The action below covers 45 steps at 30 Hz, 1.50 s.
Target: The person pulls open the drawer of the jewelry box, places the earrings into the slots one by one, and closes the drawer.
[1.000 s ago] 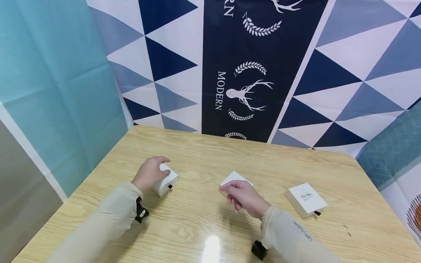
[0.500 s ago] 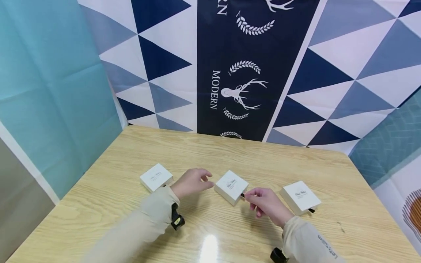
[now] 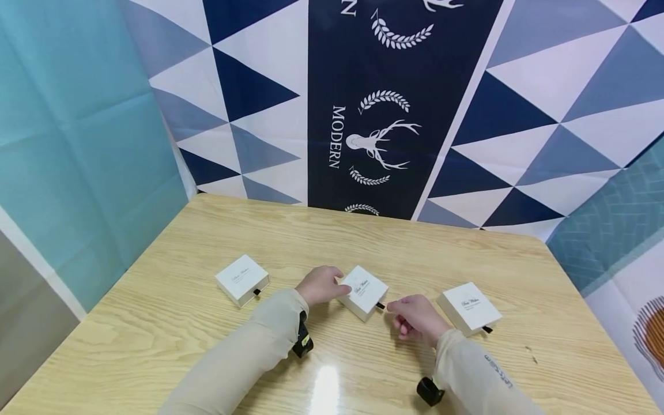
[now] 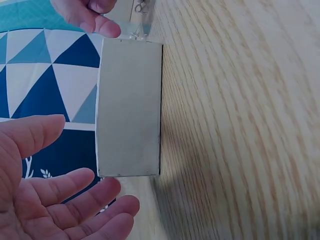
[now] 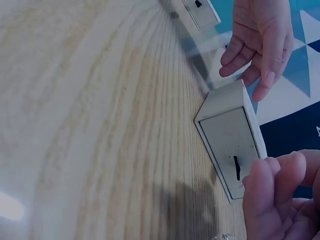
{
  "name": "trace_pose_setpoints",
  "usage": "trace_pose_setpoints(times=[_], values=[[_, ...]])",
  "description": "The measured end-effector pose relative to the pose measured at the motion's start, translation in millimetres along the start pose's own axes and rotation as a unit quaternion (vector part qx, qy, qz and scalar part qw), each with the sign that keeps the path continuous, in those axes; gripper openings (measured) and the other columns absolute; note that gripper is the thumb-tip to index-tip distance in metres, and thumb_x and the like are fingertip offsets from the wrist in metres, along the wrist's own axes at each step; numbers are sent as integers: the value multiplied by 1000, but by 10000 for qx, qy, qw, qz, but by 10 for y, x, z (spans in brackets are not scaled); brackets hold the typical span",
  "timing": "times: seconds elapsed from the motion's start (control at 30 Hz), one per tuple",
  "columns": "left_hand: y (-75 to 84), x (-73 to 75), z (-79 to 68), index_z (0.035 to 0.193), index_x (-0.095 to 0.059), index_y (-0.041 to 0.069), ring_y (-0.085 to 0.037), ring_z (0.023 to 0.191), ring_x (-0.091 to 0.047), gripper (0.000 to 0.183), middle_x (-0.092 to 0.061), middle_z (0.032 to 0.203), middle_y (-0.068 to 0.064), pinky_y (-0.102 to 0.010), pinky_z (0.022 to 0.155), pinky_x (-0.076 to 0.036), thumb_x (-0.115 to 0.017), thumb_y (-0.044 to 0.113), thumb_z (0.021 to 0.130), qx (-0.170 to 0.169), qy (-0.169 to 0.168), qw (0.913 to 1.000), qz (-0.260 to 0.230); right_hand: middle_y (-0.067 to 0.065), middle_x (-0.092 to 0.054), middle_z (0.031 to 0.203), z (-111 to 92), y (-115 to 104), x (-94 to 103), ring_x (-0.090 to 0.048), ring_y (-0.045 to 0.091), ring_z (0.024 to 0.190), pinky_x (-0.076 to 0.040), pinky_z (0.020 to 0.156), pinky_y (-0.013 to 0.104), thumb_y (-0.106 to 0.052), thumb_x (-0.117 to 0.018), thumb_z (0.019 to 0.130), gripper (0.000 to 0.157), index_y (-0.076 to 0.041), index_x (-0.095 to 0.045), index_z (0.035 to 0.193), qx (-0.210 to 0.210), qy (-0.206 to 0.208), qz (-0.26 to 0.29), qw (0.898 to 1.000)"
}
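A small white lidded box (image 3: 363, 292) with printed lettering and a black pull tab (image 3: 380, 305) lies at the middle of the wooden table. My left hand (image 3: 323, 285) reaches over its left side, thumb and fingers spread. In the left wrist view, the box's plain side (image 4: 130, 107) stands beyond that hand (image 4: 70, 195). My right hand (image 3: 415, 316) is just right of the tab, thumb and forefinger extended close together, other fingers loosely bent. From the right wrist, the tab (image 5: 237, 168) shows on the drawer-like face, beside the right fingertips (image 5: 262, 175).
Two similar white boxes with black tabs lie on the table (image 3: 207, 357), one at left (image 3: 242, 280) and one at right (image 3: 469, 308). Small dark marks (image 3: 531, 354) show right of the right sleeve. A patterned cloth (image 3: 363, 115) hangs behind the table.
My left hand has left the left box and moved right to the middle one. My right hand has moved from over the middle box to beside its tab, now slightly apart from it.
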<state>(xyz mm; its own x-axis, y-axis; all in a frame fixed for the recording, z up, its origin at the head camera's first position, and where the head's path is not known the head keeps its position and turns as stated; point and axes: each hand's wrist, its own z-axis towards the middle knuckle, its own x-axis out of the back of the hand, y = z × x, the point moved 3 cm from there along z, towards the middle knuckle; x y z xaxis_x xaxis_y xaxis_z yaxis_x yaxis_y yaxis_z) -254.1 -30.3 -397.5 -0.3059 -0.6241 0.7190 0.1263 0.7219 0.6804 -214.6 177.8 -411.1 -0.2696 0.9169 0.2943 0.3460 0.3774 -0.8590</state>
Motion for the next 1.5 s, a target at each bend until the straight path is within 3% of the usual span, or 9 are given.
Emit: trace_pose_setpoints(times=[0.3,0.43,0.7,0.97,1.13,1.33,1.5], values=[[60,-30,-3,114,-65,-4,-27,106,-60,40,-65,115,-15,-39,91,-46,-69,24,86,137,-29,9997,213,0,-47,51,90,30,-119,-43,5,41,-49,45,22,-10,-54,92,22,-4,-53,71,-47,-66,-484,9988],[112,-12,-10,114,-65,-4,-28,106,-60,40,-65,116,-16,-39,92,-46,-68,24,87,30,-35,9990,449,1,-48,51,91,38,-102,-44,6,41,-50,45,23,-9,-54,91,20,-2,-54,72,-61,155,-638,9978],[49,-49,23,112,-66,-4,-25,99,-60,39,-66,113,-14,-38,89,-47,-71,22,84,177,-46,9992,365,2,-49,54,108,41,-111,-44,6,42,-49,46,23,-9,-55,93,15,4,-56,86,-160,163,-538,9983],[39,-67,-3,115,-65,-3,-27,106,-59,42,-64,117,-15,-41,92,-46,-69,26,86,333,-15,9994,57,3,-50,55,164,37,-163,-44,6,42,-50,46,23,-6,-53,92,16,1,-54,77,-143,305,-342,9988],[14,-46,-34,112,-66,-3,-23,96,-60,40,-66,112,-14,-37,85,-48,-70,26,85,264,39,9996,86,3,-49,55,195,13,-206,-44,7,42,-51,46,24,-6,-53,92,23,-4,-50,69,-46,358,-412,9985],[-42,24,-63,95,-70,0,-15,67,-51,27,-63,80,-4,-28,61,-42,-70,25,84,192,79,9994,285,3,-50,55,243,-32,-307,-44,7,42,-51,47,25,-5,-52,91,23,-4,-50,68,0,327,-458,9984],[-113,108,-114,90,-69,3,-13,65,-48,22,-61,76,-1,-27,60,-40,-71,25,83,223,155,9990,343,3,-50,56,286,-82,-440,-44,7,42,-52,48,25,-5,-53,91,23,-6,-50,68,8,192,-465,9987]])
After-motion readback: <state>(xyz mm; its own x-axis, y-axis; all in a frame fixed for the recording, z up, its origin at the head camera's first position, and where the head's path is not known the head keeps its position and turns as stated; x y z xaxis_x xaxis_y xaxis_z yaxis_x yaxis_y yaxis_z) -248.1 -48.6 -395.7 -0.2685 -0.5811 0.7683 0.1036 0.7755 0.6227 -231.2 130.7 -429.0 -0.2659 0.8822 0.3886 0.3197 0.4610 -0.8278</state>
